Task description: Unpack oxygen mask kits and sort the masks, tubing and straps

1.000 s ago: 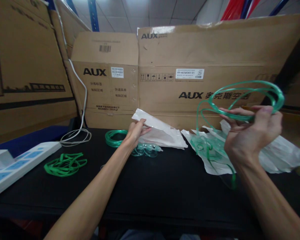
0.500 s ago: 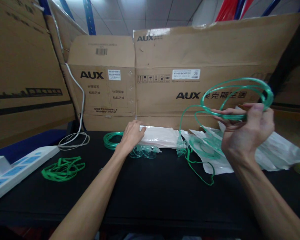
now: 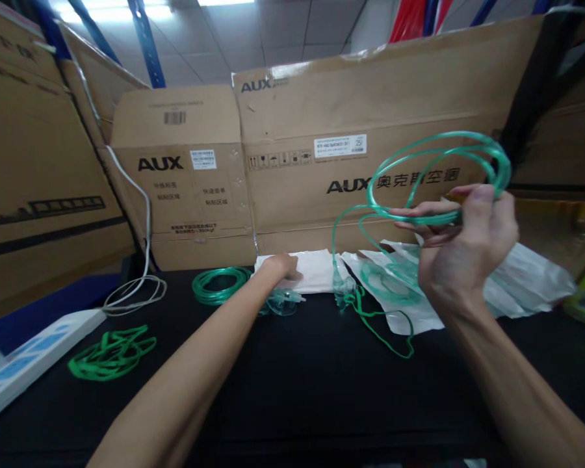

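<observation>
Green tubing coil [image 3: 503, 169] is pinched in your right hand [image 3: 472, 244] above the worktop [image 3: 297, 390], longest left to right; your left hand [image 3: 281, 267], farther off, lower left, covers white packet [image 3: 316, 276], grip unclear.

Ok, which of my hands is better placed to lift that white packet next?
Probably your left hand: it is down at the white packet, apparently touching it. Your right hand is raised off to the right and occupied, holding the coiled green tubing.
</observation>
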`<control>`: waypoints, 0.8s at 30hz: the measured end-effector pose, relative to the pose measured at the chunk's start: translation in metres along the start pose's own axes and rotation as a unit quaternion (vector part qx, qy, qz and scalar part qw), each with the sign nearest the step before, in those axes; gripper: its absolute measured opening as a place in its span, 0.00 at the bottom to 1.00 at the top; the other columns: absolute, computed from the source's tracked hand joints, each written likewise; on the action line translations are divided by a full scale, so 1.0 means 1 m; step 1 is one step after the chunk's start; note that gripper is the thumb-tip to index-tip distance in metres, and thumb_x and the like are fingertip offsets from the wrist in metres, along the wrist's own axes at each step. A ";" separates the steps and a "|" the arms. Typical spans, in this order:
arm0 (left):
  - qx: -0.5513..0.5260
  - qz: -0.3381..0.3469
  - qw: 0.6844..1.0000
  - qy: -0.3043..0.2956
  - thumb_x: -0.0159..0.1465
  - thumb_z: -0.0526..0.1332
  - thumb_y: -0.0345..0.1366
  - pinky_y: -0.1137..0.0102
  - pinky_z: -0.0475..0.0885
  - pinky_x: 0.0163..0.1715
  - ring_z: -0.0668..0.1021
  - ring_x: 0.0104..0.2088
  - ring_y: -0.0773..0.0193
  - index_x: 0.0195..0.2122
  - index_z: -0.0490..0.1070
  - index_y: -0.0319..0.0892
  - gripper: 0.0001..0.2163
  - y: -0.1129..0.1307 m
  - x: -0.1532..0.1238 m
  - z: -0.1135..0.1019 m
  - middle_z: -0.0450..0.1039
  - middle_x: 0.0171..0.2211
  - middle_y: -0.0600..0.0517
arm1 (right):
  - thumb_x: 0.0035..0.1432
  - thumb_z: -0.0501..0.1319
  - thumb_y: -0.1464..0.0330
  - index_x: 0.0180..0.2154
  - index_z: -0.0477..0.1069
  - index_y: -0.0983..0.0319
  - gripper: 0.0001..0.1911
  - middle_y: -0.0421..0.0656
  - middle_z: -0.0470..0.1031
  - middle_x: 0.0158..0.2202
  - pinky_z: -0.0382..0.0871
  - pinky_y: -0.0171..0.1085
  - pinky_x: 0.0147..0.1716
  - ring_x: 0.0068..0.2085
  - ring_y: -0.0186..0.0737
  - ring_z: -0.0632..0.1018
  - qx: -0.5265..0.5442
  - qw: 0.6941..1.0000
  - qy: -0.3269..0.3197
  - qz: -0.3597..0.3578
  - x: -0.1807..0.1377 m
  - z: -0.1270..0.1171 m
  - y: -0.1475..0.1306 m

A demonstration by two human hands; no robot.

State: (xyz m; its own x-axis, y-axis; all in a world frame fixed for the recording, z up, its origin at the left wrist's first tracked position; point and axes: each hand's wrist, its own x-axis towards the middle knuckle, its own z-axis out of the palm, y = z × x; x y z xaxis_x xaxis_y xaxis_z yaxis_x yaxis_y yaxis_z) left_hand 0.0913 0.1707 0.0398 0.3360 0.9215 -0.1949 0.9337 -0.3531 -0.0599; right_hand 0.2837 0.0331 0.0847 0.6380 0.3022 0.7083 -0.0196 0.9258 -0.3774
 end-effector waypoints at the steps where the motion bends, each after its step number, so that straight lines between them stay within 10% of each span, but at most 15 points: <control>1: 0.010 -0.003 1.000 0.002 0.69 0.61 0.42 0.51 0.73 0.53 0.75 0.54 0.52 0.57 0.68 0.41 0.18 0.006 0.001 0.000 0.69 0.58 0.43 | 0.68 0.54 0.62 0.38 0.63 0.60 0.09 0.37 0.76 0.19 0.77 0.35 0.22 0.22 0.40 0.82 0.000 1.000 -0.002 -0.001 0.000 0.000 -0.001; 24: -0.053 0.057 0.997 0.015 0.67 0.63 0.41 0.50 0.70 0.55 0.76 0.55 0.51 0.54 0.72 0.40 0.17 0.021 -0.023 -0.021 0.73 0.56 0.42 | 0.66 0.57 0.63 0.37 0.67 0.62 0.09 0.38 0.76 0.19 0.75 0.31 0.21 0.20 0.37 0.80 0.025 0.997 -0.056 0.048 -0.002 0.011 -0.013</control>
State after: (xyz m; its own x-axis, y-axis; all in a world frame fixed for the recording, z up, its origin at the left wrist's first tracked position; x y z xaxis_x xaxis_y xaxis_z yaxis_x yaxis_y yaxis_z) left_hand 0.1059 0.1454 0.0635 0.4428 0.8812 -0.1655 0.8965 -0.4383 0.0645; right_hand 0.2741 0.0226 0.0946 0.5420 0.4099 0.7336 -0.1166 0.9012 -0.4174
